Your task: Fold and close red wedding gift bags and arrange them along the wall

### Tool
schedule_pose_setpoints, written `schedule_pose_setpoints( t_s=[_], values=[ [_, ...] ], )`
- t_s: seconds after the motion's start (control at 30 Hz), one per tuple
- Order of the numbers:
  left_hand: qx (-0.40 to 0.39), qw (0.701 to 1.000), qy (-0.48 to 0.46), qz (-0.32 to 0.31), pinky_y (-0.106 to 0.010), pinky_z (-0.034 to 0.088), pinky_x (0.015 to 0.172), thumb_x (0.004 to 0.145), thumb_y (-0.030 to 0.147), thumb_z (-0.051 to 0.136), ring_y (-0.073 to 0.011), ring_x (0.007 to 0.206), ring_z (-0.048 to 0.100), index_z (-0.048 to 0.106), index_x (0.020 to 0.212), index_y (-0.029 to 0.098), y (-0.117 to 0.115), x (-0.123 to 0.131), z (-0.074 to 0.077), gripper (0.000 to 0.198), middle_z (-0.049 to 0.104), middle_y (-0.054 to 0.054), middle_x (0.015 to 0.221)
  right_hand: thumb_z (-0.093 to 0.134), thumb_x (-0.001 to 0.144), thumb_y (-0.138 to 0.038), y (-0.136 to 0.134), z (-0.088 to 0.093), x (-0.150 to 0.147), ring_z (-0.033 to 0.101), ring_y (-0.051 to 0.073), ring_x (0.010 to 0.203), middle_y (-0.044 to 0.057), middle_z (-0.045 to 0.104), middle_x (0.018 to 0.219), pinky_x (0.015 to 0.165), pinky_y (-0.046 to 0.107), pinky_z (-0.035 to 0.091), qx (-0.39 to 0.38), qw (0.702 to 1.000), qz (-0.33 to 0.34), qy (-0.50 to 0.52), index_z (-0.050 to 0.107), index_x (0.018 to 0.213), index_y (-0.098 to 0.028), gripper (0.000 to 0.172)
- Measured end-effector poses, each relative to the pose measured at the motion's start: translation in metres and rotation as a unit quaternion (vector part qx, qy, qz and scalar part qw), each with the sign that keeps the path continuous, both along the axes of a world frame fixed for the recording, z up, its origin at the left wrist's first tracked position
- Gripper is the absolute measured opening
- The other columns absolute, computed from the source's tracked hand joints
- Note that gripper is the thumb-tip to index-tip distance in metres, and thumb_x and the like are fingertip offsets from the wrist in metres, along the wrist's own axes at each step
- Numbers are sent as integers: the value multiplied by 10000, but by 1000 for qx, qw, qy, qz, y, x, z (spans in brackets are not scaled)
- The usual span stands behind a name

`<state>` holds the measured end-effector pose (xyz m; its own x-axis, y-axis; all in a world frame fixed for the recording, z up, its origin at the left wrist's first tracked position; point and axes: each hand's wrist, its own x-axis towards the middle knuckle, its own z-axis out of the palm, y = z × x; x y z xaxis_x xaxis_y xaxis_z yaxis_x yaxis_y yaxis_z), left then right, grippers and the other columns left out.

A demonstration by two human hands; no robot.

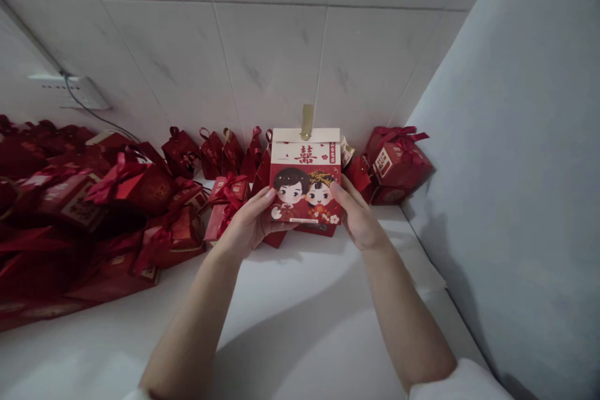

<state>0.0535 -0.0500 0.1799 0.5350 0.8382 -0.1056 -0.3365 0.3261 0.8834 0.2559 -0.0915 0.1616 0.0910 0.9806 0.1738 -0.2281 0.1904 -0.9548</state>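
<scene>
Box (pixel 305 178) held over the desk (pixel 290 300), near its back edge, front facing up toward the camera. Red front, two cartoon faces; cream upper panel with red characters; gold strap (pixel 307 119) sticking up top center. Left hand (pixel 250 222) fingers clamped on left side, right hand (pixel 359 215) fingers on right. Red ribboned cartons (pixel 152 187) along desk's back and left.

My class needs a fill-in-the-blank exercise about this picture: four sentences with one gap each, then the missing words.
1. The left hand and the right hand hold one gift box between them, and the number of cartoon faces on its front is ____.
2. Behind those faces, the box's main colour is ____.
3. A gold strap rises from the box's ____ edge.
4. The white wall fitting is on the picture's ____ side.

Missing words: two; red; top; left.
</scene>
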Motion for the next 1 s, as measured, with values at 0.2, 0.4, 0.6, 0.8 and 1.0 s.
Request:
schedule_pose_setpoints(
  t_s=[0.2, 0.4, 0.6, 0.8, 1.0],
  values=[
    [-12, 1000, -16, -6, -376, 644, 768, 904, 320, 595, -204, 885, 715, 651, 1143, 180, 0, 0, 1, 282, 717, -88, 1087, 637, 879, -507, -1, 2, 0, 586, 240, 1249, 24, 639, 1327, 1054, 392, 505, 20, 1000, -6, 6, 568, 1253, -284, 441],
    [-12, 1000, -14, -12, -381, 643, 770, 907, 326, 589, -212, 889, 712, 658, 1133, 173, 0, 0, 1, 282, 722, -97, 1070, 645, 883, -482, -3, 3, -1, 589, 232, 1244, 22, 628, 1344, 1054, 387, 505, 21, 1000, -1, 13, 566, 1257, -291, 428],
    [-9, 1000, 8, 11, -365, 649, 739, 915, 313, 578, -208, 858, 714, 640, 1163, 152, 1, 2, 4, 303, 715, -107, 1068, 653, 878, -493, -2, 2, 0, 596, 228, 1236, 23, 633, 1339, 1039, 365, 518, 24, 1000, -5, -5, 585, 1238, -290, 419],
    [63, 993, 44, 95, -201, 615, 592, 830, 267, 717, -93, 657, 684, 546, 1359, 238, 6, 3, -1, 557, 714, -47, 1083, 589, 922, -501, -7, 6, 2, 602, 237, 1235, -5, 629, 1345, 957, 396, 585, 48, 998, 29, -13, 590, 1295, -344, 404],
    [33, 999, -3, 8, -375, 629, 795, 802, 669, 620, -291, 971, 718, 604, 1298, 125, 1, 6, -5, 737, 723, -167, 1102, 644, 923, -323, -18, 17, -4, 572, 234, 1261, 13, 597, 1366, 929, 366, 604, 118, 992, 33, -42, 681, 1217, -337, 297]
  ],
)
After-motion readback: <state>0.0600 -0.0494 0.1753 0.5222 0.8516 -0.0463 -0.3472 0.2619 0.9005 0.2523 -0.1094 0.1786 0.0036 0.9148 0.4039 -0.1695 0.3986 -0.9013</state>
